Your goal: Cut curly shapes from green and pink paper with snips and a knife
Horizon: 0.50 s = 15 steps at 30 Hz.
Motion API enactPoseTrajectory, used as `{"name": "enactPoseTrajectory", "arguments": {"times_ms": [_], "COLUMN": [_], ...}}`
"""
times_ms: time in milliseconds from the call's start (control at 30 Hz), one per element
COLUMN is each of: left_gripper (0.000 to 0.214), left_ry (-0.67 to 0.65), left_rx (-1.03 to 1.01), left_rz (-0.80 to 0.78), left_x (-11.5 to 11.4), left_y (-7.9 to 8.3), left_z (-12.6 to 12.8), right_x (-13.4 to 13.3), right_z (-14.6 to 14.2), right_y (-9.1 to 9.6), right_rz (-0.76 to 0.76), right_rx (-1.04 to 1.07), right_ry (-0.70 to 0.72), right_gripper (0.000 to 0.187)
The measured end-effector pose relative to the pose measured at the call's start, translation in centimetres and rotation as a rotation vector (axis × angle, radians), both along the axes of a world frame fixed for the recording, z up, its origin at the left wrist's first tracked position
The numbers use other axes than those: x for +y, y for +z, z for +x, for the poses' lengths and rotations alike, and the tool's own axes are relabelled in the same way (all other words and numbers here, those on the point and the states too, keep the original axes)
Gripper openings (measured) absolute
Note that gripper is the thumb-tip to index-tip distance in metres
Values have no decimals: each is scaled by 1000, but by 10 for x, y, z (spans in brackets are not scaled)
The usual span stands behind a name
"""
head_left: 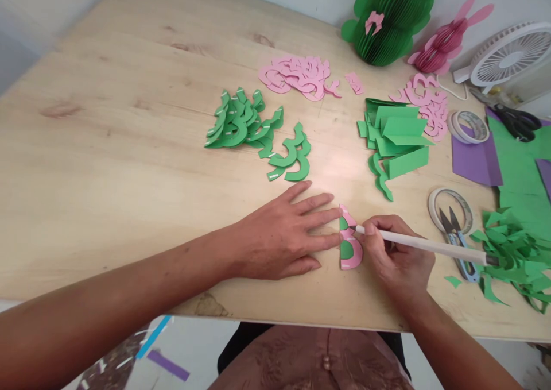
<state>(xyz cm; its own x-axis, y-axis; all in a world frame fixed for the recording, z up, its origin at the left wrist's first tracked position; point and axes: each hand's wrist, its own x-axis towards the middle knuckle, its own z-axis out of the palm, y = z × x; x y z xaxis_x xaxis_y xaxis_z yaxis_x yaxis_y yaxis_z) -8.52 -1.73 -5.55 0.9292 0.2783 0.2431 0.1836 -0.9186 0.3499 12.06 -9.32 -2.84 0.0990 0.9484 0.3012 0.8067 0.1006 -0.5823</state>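
Note:
My left hand (284, 235) lies flat on the wooden table (129, 120), fingers stretched out, its fingertips touching the left edge of a pink paper cut-out (352, 252) that lies on a green piece. My right hand (394, 258) is closed round a white pencil (430, 244), whose tip rests on the top of the pink cut-out. The pencil's far end points to the right.
Piles of green curved cut-outs (249, 128) and pink cut-outs (297, 75) lie further back. Folded green strips (398, 137), tape rolls (450, 206), small snips (458, 240), black scissors (516, 120), green scraps (512, 246), purple paper (476, 160), a fan (510, 54) and honeycomb paper figures (394, 16) crowd the right.

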Motion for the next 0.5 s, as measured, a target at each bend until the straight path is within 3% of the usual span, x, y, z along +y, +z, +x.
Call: {"name": "enactPoseTrajectory", "arguments": {"times_ms": [500], "left_gripper": [40], "left_ry": [4], "left_rx": [-16], "left_rz": [-2], "left_x": [0], "left_y": [0], "left_z": [1], "right_x": [-1], "right_z": [1], "right_y": [-2], "right_rz": [-23], "right_rx": [20], "right_ry": [2], "right_gripper": [12]}}
